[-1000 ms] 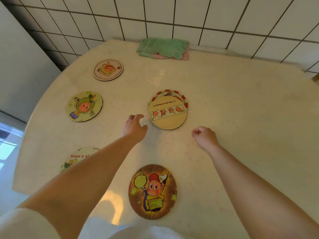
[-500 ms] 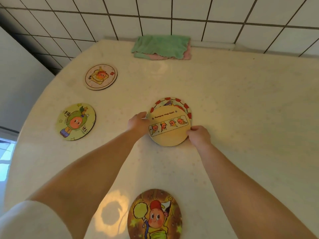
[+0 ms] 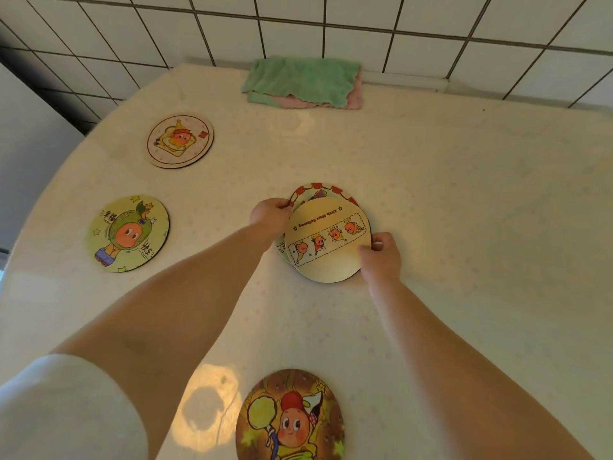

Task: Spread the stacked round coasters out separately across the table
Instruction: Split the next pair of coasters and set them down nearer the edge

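Note:
A small stack of round coasters lies mid-table. Its top coaster (image 3: 328, 240) is pale yellow with a strip of little orange figures, and it sits skewed toward me off the red-rimmed coaster (image 3: 320, 190) beneath. My right hand (image 3: 381, 255) pinches the top coaster's right edge. My left hand (image 3: 270, 215) grips the stack's left edge. Three coasters lie apart: a pink-rimmed one (image 3: 179, 141) far left, a green one (image 3: 127, 233) at left, a brown one (image 3: 290, 418) near me.
A folded green and pink cloth (image 3: 303, 82) lies at the table's back edge against the tiled wall (image 3: 365, 24). The cream table (image 3: 481, 200) curves away at the left, with a drop to the floor beyond.
Both hands reached forward and closed on the stack's edges. The top coaster has since slid toward me and turned, uncovering more of the red-rimmed one. The view shifted closer.

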